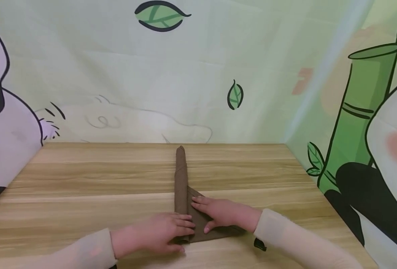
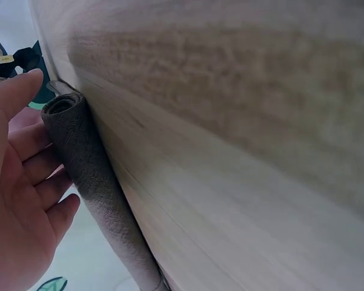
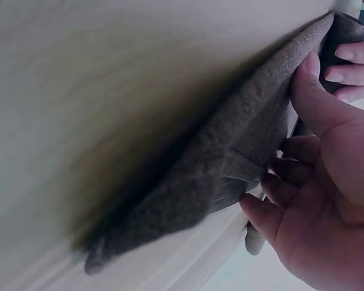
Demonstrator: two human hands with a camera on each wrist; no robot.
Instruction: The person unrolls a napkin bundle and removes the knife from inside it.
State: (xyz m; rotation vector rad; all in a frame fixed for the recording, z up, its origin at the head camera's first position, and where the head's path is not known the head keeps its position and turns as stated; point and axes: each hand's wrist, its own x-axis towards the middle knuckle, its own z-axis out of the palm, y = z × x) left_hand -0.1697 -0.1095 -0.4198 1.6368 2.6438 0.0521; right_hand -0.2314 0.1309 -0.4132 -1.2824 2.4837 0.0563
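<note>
A brown cloth (image 1: 181,186), partly rolled into a tube, lies on the wooden table and points away from me. Its flat part (image 1: 215,231) spreads to the right as a triangle. My left hand (image 1: 158,229) rests over the near end of the roll, fingers across it and thumb beside the end. In the left wrist view the spiral end of the roll (image 2: 63,106) shows next to the loosely bent fingers. On the flat part lies my right hand (image 1: 222,213), its fingers extended and touching the cloth. The right wrist view shows the folded cloth edge (image 3: 230,145) under that thumb.
The wooden table (image 1: 84,175) stretches to both sides. Behind it hangs a pale green printed backdrop (image 1: 185,67) with leaves, bamboo and pandas. A small black object (image 1: 260,244) shows beneath the right sleeve.
</note>
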